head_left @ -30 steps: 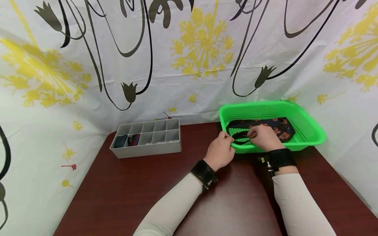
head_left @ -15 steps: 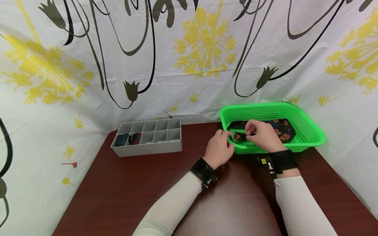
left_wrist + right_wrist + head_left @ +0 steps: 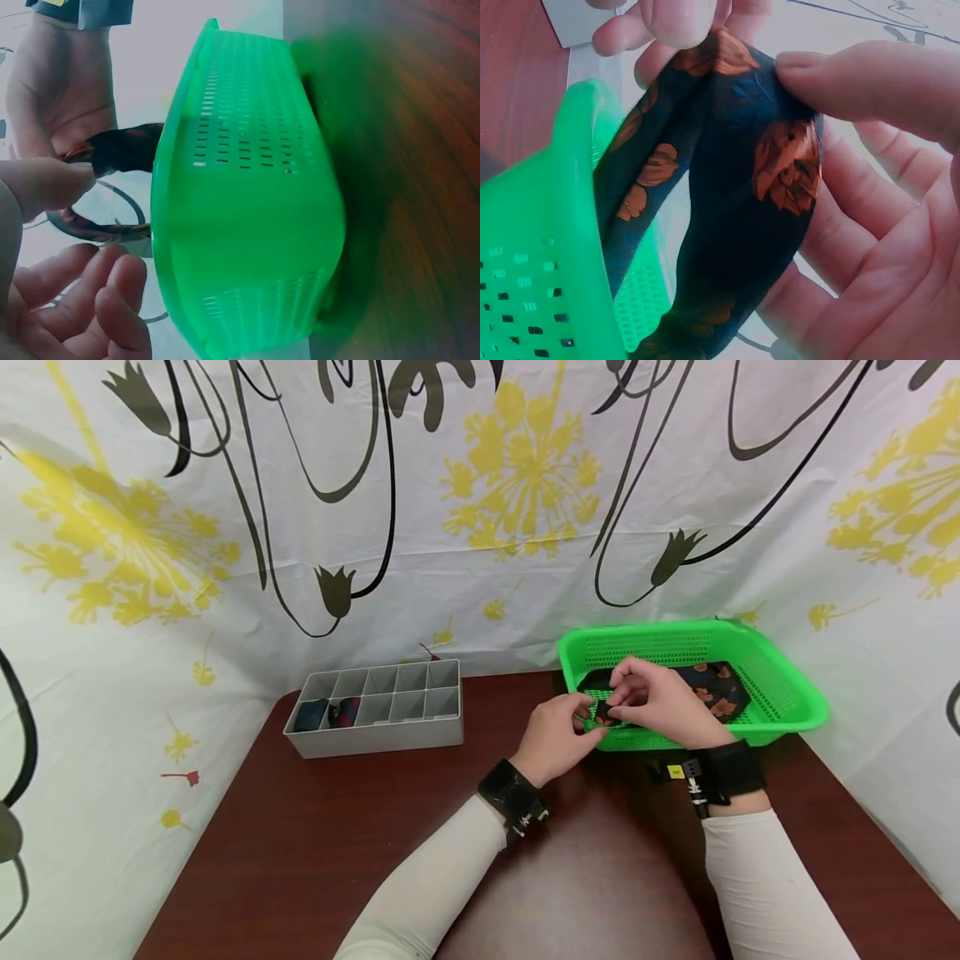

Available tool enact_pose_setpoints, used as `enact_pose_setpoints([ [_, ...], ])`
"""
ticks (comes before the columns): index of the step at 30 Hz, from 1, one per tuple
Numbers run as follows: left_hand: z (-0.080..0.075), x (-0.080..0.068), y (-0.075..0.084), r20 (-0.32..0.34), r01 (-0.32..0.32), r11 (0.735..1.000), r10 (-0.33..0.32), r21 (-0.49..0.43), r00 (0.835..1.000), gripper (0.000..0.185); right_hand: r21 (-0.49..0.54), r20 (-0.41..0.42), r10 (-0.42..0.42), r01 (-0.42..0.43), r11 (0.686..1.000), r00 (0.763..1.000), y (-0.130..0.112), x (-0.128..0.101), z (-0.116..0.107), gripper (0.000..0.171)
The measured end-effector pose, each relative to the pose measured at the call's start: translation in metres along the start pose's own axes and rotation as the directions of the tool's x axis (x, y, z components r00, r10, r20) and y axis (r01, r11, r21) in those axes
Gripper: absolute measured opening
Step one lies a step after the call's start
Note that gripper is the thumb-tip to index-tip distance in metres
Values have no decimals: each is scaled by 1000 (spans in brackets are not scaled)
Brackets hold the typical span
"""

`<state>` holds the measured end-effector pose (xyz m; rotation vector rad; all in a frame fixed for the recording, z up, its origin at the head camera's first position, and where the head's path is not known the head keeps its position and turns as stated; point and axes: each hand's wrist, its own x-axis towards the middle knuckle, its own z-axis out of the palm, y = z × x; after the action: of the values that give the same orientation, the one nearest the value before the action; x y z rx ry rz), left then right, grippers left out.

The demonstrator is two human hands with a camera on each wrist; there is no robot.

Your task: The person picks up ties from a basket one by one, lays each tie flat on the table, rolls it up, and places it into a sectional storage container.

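Observation:
A dark necktie (image 3: 720, 689) with orange flowers lies folded in the green basket (image 3: 806, 714), its broad pointed end towards the right. My right hand (image 3: 667, 702) pinches a bent length of the necktie (image 3: 742, 195) between thumb and fingers, raised over the basket's near-left corner. Beside it my left hand (image 3: 555, 735) has thumb and fingers spread apart around the bend. The left thumb (image 3: 49, 184) overlaps the necktie in the left wrist view; whether it touches is unclear. My hands hide part of the necktie in the head view.
A grey divided box (image 3: 375, 743) stands at the back left of the brown table (image 3: 337, 835). Two of its compartments hold folded cloth pieces, one dark teal (image 3: 311, 716) and one red and blue (image 3: 347, 712). A patterned white curtain (image 3: 420, 568) hangs behind.
The right hand has moved slightly left with the necktie, bringing a bend close to the left hand. The left hand has come off the basket rim and spread its thumb and fingers.

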<state>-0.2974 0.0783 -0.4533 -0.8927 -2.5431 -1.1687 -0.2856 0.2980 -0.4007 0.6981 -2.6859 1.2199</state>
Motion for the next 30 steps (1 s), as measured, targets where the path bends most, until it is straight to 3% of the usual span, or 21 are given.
enact_pose_setpoints([
  [4, 3, -1, 1, -8, -27, 999, 27, -44, 1000, 25, 41, 11, -12, 11, 999, 1000, -1, -2, -1, 25],
  [10, 3, 0, 1, -8, -8, 978, 7, -210, 1000, 21, 105, 23, -52, 49, 993, 998, 1, -2, -4, 22],
  [17, -3, 3, 1, -108, -9, 980, -12, -199, 994, 16, 178, -59, -89, 98, 979, 994, 8, -4, -11, 18],
  [21, -17, 3, 5, -172, -17, 972, -25, -235, 985, 14, 61, -18, -66, 67, 996, 998, 11, -3, -10, 33],
  [25, -38, 2, 15, -222, -66, 967, 10, -246, 975, 12, -111, 46, -29, 34, 993, 999, 13, 4, 3, 49],
  [27, -53, 1, 22, -245, -94, 963, 30, -253, 969, 12, -167, 28, -16, 21, 986, 999, 13, 8, 12, 47],
  [30, -77, -3, 32, -289, -143, 949, 58, -280, 955, 14, -229, -47, -19, 8, 973, 999, 11, 13, 24, 31],
])
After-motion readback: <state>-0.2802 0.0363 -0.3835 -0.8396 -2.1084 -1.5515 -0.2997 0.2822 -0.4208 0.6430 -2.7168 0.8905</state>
